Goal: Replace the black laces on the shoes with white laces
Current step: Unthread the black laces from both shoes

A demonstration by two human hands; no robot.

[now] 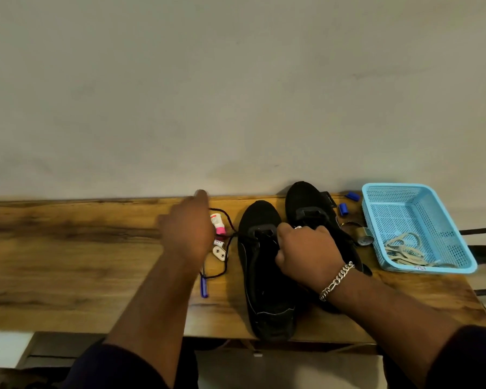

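So, biggest first: wooden table (pixel 68 248) against the wall, and I'll place everything off the near shoe (pixel 264 276), which sits toe-away at the table's front edge. The second shoe (pixel 306 203) is just right of it and further back, touching or nearly so. Blue basket (pixel 460 248) sits well right of the shoes, w/ the white laces (pixel 404 248) heaped in its near corner, untouched.

Step, as I judge it: unlacing, i.e. the black lace is coming out of the near shoe; white ones not started. The black lace (pixel 227 248) trails left from the shoe's top eyelets in a loose loop across the table, past a small pink-capped bottle (pixel 218 223) and a blue pen (pixel 204 287).

Grip: my right hand (pixel 306 251) rests on the near shoe's tongue area, fingers curled, prob. pinching lace at the eyelets, though the fingertips are hidden. My left hand (pixel 188 228) hovers left of the shoe, blurred; can't tell if it's spread or holding the lace.

Next move calls for steadying the shoe and drawing the lace clear, row by row.
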